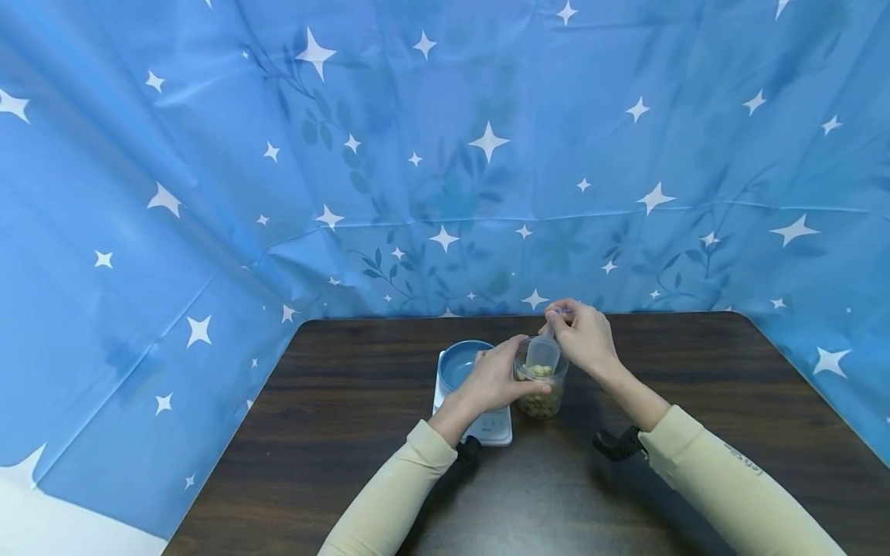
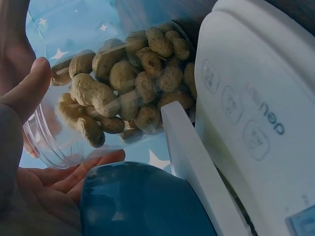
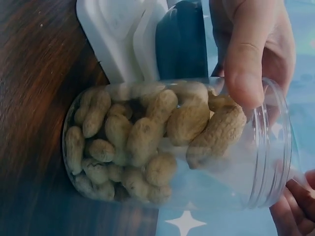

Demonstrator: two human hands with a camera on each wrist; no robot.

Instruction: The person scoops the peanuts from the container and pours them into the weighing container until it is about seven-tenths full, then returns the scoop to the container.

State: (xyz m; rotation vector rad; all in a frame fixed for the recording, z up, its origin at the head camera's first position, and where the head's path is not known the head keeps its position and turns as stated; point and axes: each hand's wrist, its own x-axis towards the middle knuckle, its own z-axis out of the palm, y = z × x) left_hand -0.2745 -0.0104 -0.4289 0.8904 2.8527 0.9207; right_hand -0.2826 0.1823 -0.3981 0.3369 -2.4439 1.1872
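A clear plastic jar stands on the table, partly filled with unshelled peanuts. My left hand grips the jar near its top, thumb on the near side and fingers around the far side. My right hand pinches the handle of a translucent scoop. The bowl of the scoop points down inside the jar, close over the peanuts. In the right wrist view, fingers of the right hand show beside the jar's threaded mouth.
Left of the jar, a white kitchen scale carries a blue bowl, partly hidden behind the left hand. The dark wooden table reaches back to a blue curtain with white stars.
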